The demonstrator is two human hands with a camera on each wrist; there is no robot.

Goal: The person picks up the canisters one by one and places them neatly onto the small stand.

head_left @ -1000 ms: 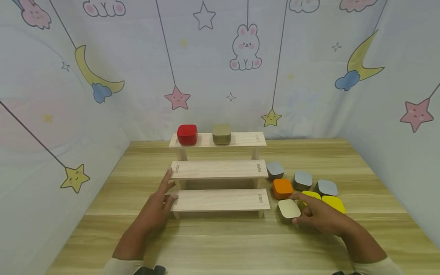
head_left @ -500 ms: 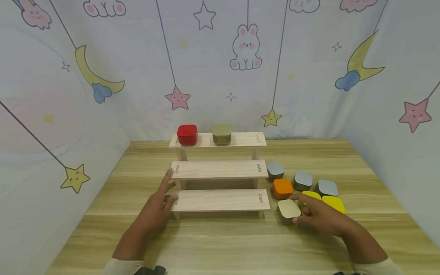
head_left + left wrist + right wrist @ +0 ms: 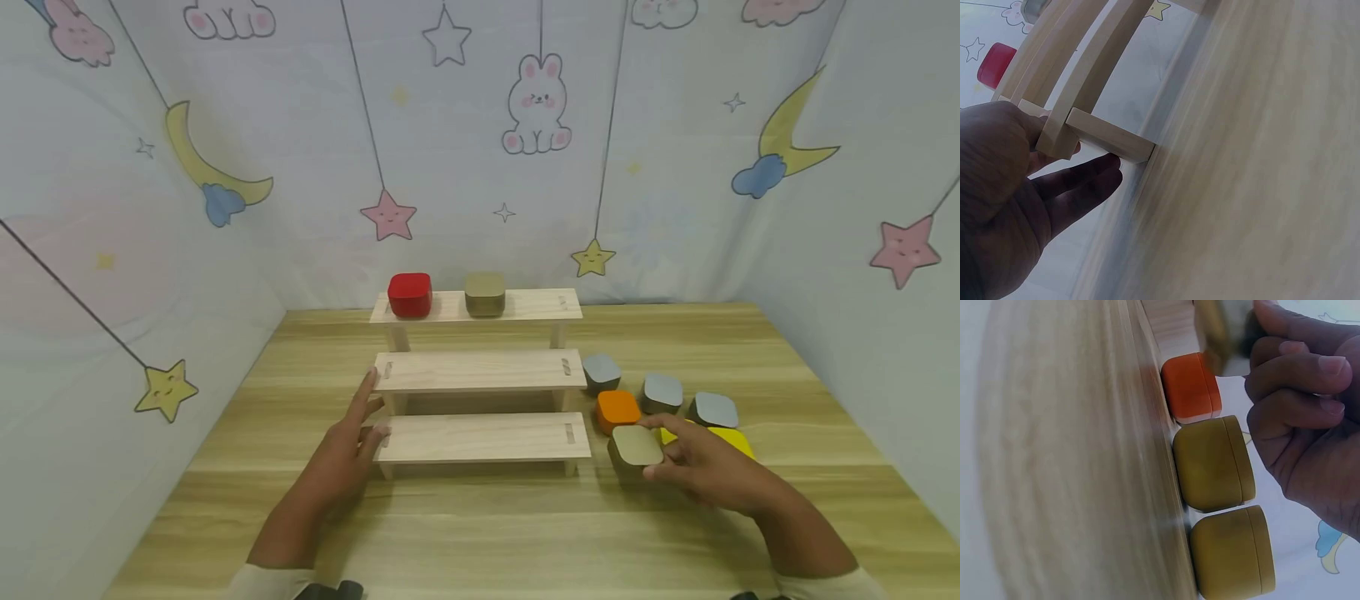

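Note:
My right hand [image 3: 708, 467] pinches a beige rounded block [image 3: 637, 445] between thumb and index finger; in the right wrist view this block [image 3: 1222, 331] is raised off the table and blurred. My left hand [image 3: 345, 442] rests against the left end of a three-tier wooden shelf [image 3: 480, 437]. Its thumb touches the lowest plank and its index finger reaches the middle plank. Seen from the left wrist, the left hand's [image 3: 1016, 194] lower fingers extend beside the shelf leg [image 3: 1113, 134]. A red block [image 3: 410, 295] and a second beige block [image 3: 485, 295] sit on the top tier.
An orange block [image 3: 617, 412] lies just behind the held block. Three grey blocks, including a middle one [image 3: 662, 393], stand right of the shelf. Two yellow blocks [image 3: 1213, 464] are partly hidden behind my right hand in the head view. Patterned cloth walls [image 3: 675, 167] surround the table.
The right hand has lifted the beige block slightly from the table and tilted it, shifting a little to the right. The left hand keeps its place on the shelf.

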